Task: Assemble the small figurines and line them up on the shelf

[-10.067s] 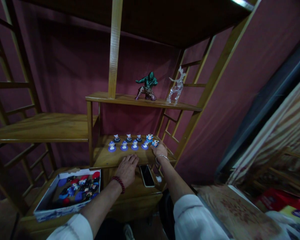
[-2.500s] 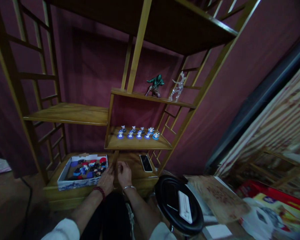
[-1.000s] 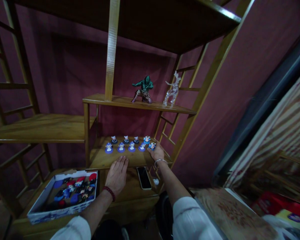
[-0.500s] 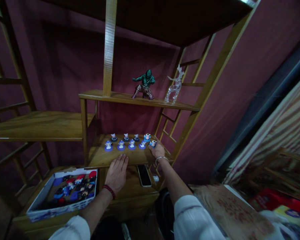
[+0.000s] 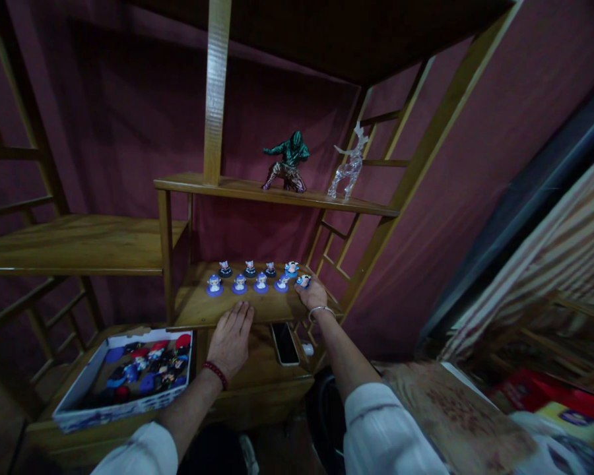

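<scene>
At the right end of the lower shelf [image 5: 257,307], my right hand [image 5: 315,295] is closed around a small blue-and-white figurine [image 5: 303,282]. Another blue figurine [image 5: 291,268] stands just behind it. A front row of purple-based figurines [image 5: 239,284] runs to the left, with dark-based figurines [image 5: 249,268] in the row behind. My left hand [image 5: 231,333] rests flat on the shelf's front edge, fingers stretched out and holding nothing.
Below left, an open box [image 5: 123,404] holds several jumbled figurines. A phone [image 5: 285,344] lies under the shelf, near my right forearm. On the upper shelf stand a green-and-bronze figure [image 5: 290,161] and a clear deer figurine [image 5: 349,168].
The view has shifted slightly. My right hand stays on the blue-and-white figurine at the row's end, and my left hand keeps its place on the shelf edge.
</scene>
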Demonstrator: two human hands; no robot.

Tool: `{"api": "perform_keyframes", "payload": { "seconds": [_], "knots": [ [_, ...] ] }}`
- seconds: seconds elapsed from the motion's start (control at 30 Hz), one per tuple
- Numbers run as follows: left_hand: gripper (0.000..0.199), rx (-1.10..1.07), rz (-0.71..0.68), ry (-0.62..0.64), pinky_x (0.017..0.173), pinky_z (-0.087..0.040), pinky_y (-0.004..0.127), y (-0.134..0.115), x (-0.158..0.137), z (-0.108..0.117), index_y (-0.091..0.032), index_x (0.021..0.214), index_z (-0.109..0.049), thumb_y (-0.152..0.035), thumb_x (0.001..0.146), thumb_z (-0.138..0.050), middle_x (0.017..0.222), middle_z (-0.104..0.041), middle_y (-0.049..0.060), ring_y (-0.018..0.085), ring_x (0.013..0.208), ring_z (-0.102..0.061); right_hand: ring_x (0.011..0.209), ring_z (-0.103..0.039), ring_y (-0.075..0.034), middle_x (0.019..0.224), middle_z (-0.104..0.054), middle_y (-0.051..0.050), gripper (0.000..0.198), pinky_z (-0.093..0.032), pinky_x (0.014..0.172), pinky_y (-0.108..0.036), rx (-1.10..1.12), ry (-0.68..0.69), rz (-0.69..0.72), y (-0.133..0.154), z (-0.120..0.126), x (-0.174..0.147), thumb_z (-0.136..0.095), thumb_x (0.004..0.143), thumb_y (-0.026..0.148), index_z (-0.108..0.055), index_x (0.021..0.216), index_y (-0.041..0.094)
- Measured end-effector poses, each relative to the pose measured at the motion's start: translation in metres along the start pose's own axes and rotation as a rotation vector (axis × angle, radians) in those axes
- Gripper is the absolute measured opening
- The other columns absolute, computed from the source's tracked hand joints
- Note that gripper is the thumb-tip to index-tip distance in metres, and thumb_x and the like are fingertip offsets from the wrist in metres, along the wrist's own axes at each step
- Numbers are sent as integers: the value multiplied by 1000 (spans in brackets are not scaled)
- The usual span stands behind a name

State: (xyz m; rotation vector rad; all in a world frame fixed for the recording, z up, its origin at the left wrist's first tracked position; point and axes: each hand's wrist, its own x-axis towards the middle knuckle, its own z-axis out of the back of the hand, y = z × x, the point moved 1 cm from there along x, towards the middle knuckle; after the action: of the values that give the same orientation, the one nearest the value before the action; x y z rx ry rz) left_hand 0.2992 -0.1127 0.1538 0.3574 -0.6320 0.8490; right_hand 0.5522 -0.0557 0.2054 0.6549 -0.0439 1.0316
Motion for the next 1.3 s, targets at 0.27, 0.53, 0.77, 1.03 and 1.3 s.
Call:
{"api": "perform_keyframes", "payload": {
  "seconds": [0.27,0.53,0.77,1.03,1.3],
  "knots": [
    [51,4,-2,2,99,-23,36,0,0,0,-10,124,-41,-14,73,-40,129,-42,11,22,122,-30,97,-56,-23,105,-60,-10,55,-41,79,-27,-17,-3,9,0,0,0,-58,67,34,-43,118,16],
    [52,7,0,14,99,-23,35,0,0,0,-9,124,-41,-16,73,-40,130,-41,10,22,122,-30,98,-55,-22,106,-60,-10,55,-41,81,-28,3,-7,14,0,1,-1,-59,66,33,-44,117,18],
    [52,17,-7,-2,99,-24,36,1,0,-2,-10,124,-41,-16,72,-42,130,-41,11,22,123,-29,101,-54,-22,107,-60,-9,55,-39,84,-28,-2,2,40,-2,1,-1,-59,66,34,-45,116,18],
    [54,18,-8,4,100,-23,36,1,-1,-2,-10,125,-40,-16,71,-42,131,-40,11,22,123,-28,101,-54,-21,108,-59,-9,56,-40,85,-28,29,16,49,-1,5,-2,-59,66,37,-44,117,18],
    [53,13,-1,10,100,-23,36,0,0,-1,-9,124,-41,-17,72,-43,131,-40,11,22,123,-29,103,-52,-22,109,-58,-10,57,-39,87,-30,93,-36,31,3,19,-1,-50,72,48,-43,118,15]
  ]
}}
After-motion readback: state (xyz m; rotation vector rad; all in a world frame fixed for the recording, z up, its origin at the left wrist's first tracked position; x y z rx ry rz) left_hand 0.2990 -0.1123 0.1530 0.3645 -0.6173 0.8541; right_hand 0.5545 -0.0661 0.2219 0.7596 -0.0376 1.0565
